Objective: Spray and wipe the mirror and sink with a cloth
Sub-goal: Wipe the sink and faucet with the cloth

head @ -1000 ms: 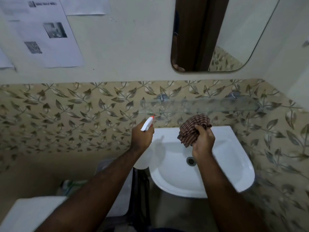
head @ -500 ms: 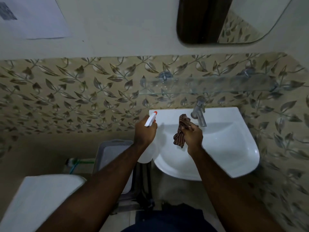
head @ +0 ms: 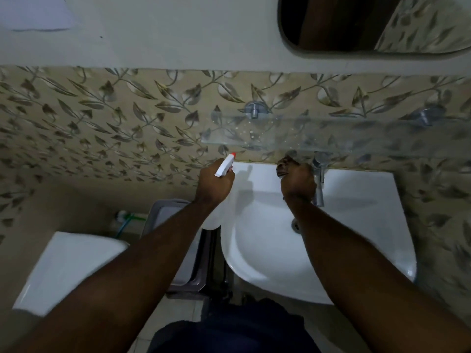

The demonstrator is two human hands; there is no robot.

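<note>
A white sink (head: 356,225) is fixed to the leaf-patterned wall, with a chrome tap (head: 319,182) at its back rim. My left hand (head: 212,186) grips a white spray bottle (head: 225,167) with a red nozzle, held over the sink's left back corner. My right hand (head: 298,183) is closed on a brown checked cloth (head: 285,165), pressed on the back rim just left of the tap; most of the cloth is hidden under the hand. The mirror (head: 369,24) hangs above, cut off by the top edge.
A glass shelf (head: 331,133) on chrome brackets juts out just above the tap and hands. A grey bin (head: 178,250) stands left of the sink, and a white toilet cistern (head: 68,271) sits at the lower left. The right wall is close to the sink.
The view has tilted further down, so less mirror shows. My right hand has moved the cloth back from over the basin to the rim beside the tap. The left hand has stayed put.
</note>
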